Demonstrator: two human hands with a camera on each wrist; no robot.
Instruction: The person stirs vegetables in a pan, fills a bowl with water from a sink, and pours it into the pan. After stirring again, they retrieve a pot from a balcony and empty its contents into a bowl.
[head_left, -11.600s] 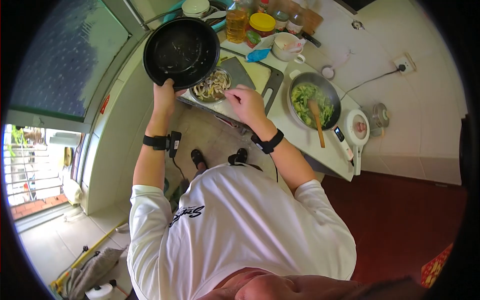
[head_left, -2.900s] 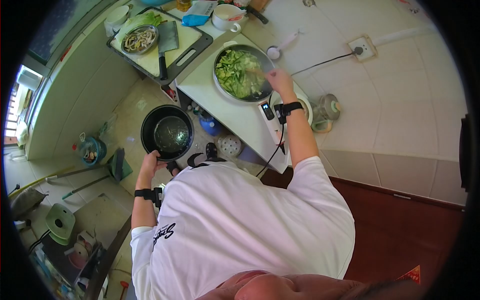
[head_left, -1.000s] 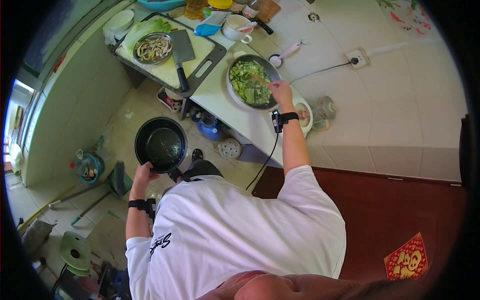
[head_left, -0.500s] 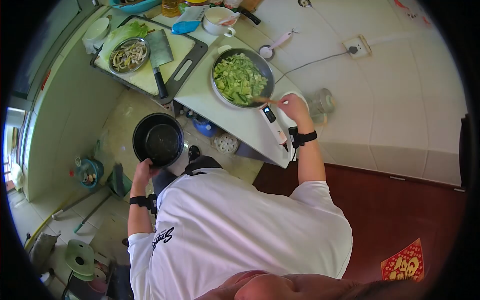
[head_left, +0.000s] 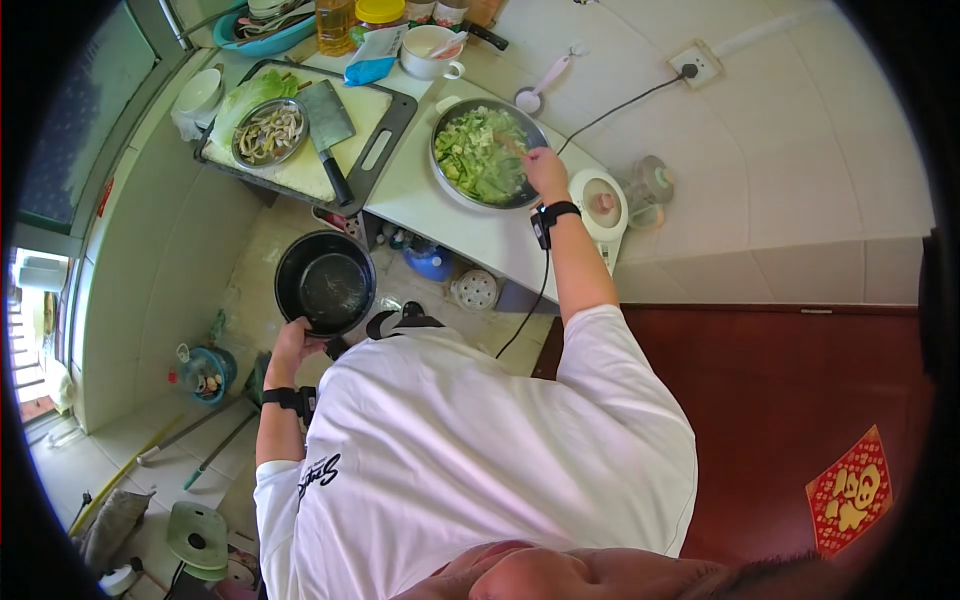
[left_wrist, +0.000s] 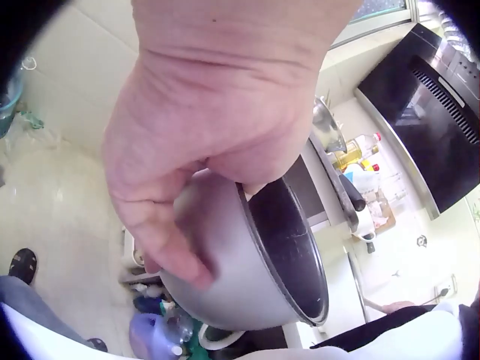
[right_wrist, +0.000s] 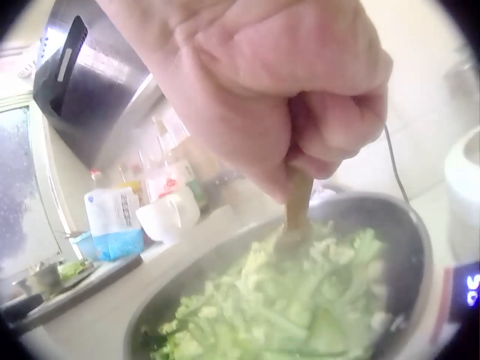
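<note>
My right hand (head_left: 545, 174) grips a wooden spatula over the pan (head_left: 440, 165) of chopped green vegetables (head_left: 478, 150). In the right wrist view the curled fingers of that hand (right_wrist: 300, 105) hold the spatula handle (right_wrist: 298, 202), its lower end among the vegetables (right_wrist: 277, 300). My left hand (head_left: 292, 346) holds the rim of a black bowl (head_left: 325, 284) beside the counter, low over the floor. In the left wrist view the thumb of the left hand (left_wrist: 210, 127) is mostly hidden at the rim, and its fingers lie along the bowl's grey outside (left_wrist: 225, 262).
A cutting board (head_left: 385, 150) bears a cleaver (head_left: 328, 118), leafy greens and a bowl of sliced food (head_left: 270, 135). Right of the pan stands a white lidded pot (head_left: 600, 203). A power cord (head_left: 625, 103) runs to the wall socket. A blue tub (head_left: 207, 375) stands on the floor.
The right hand has moved from the pan's lower right side back over its right rim with the spatula. Earlier the left hand held the black bowl higher, beside the cutting board.
</note>
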